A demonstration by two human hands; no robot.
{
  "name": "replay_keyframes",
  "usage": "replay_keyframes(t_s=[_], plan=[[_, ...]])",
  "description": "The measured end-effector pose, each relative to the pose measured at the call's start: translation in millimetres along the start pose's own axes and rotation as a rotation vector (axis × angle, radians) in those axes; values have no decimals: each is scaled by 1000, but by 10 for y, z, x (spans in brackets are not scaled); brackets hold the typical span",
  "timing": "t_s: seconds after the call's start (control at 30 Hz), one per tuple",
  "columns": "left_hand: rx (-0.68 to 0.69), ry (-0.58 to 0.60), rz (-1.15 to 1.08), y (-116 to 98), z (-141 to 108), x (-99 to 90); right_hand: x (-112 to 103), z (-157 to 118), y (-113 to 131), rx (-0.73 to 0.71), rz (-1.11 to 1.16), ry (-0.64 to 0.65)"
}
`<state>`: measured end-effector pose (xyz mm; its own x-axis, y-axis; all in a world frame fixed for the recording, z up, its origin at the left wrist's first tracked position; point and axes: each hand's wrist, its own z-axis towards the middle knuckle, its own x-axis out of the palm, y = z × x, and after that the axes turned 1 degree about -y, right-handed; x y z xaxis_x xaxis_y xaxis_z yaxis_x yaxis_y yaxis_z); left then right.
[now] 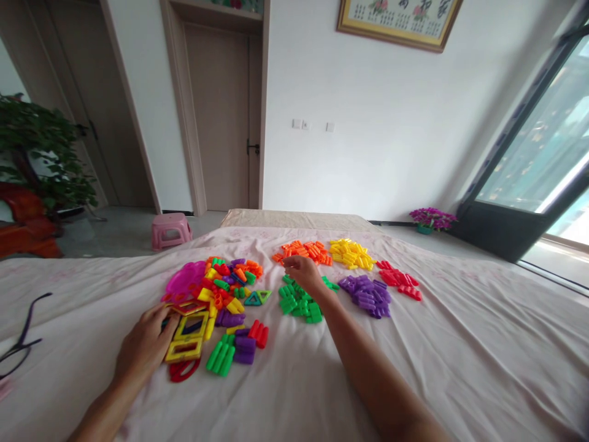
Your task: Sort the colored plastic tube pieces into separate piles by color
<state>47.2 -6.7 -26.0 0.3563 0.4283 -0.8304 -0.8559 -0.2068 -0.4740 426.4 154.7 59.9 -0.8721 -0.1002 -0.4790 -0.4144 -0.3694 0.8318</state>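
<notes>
My left hand is closed at the edge of several frame-shaped magnetic tiles, yellow and red-orange, its fingertips partly hidden. A red ring-like piece lies under them. Just beyond is a mixed heap of coloured plastic building pieces, beside a magenta plate. My right hand hovers with pinched fingers between the orange pieces and the green pieces; anything in the pinch is too small to make out. Near the left hand lie joined green pieces and purple pieces.
Sorted piles of yellow pieces, red pieces and purple pieces lie to the right on the wrinkled cloth. Eyeglasses rest at the left edge. A pink stool stands on the floor beyond.
</notes>
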Motion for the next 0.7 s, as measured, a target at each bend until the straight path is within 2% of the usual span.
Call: replay_keyframes(t_s=[0.2, 0.3, 0.5, 0.7], plan=[[-20, -9, 14, -71, -24, -37, 125, -256, 307, -74, -5, 562], [-14, -10, 14, -89, -28, -45, 174, -377, 486, -122, -86, 756], [-8, -6, 24, -49, -11, -20, 363, -487, 598, -236, -310, 920], [-1, -1, 10, -18, -6, -19, 373, -535, 617, -166, -377, 861]])
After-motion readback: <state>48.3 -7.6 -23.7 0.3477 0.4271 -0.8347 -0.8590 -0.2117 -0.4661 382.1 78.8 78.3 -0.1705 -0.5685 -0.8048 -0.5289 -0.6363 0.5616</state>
